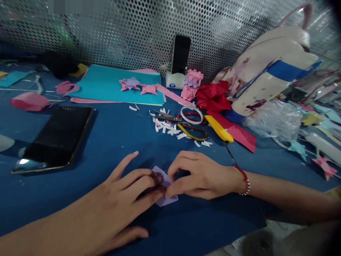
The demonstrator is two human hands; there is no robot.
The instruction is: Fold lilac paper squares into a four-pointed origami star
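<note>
Both hands pinch one small lilac paper fold (166, 190) between them: left hand (125, 202) pressing it onto the bench (112, 142), right hand (198, 177) nipping its edge. Uneven pressure could skew the crease.

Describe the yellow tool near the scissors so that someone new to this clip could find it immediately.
Start at the white backpack on the right of the blue table. Just below its base lies red paper, and the yellow utility knife rests along its left edge. Unlike the scissors beside it, it is a straight ribbed bar without loops.

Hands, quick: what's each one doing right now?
Left hand: fingers pressed on the lilac folded paper.
Right hand: fingertips pinching the same paper.
</note>
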